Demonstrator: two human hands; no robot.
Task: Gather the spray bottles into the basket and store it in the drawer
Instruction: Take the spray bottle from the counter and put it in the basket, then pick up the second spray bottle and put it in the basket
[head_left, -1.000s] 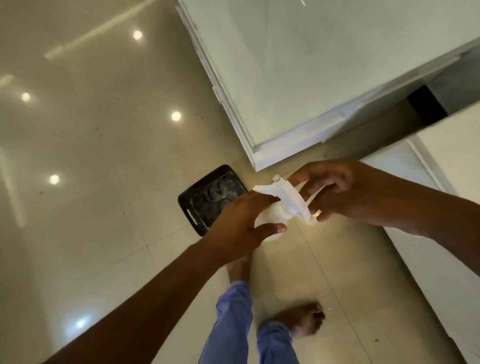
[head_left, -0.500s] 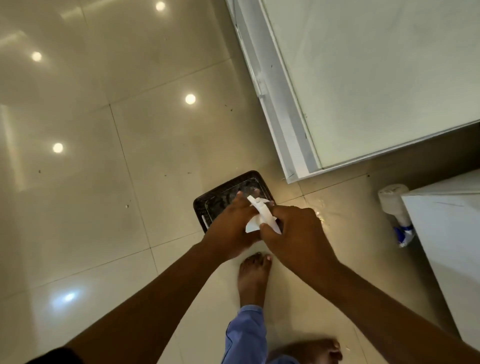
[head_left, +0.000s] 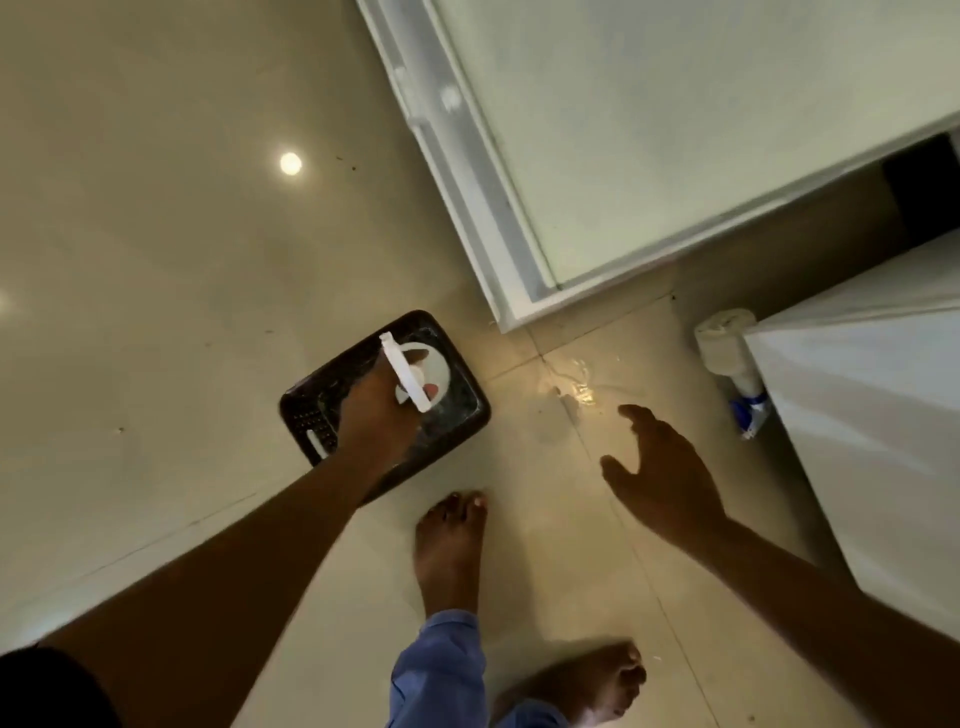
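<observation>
A dark plastic basket sits on the tiled floor below me. My left hand holds a white spray bottle by its neck, over the inside of the basket. My right hand hovers to the right with fingers spread and nothing in it. A second white spray bottle with a blue trigger lies on the floor at the right, beside a white cabinet corner.
A large white cabinet door or panel fills the upper right. A white cabinet stands at the right edge. My bare feet are on the glossy floor, and a wet patch shines between basket and cabinet.
My right hand has let go of the white spray bottle and moved off to the right. My left hand has lowered the bottle into the basket area.
</observation>
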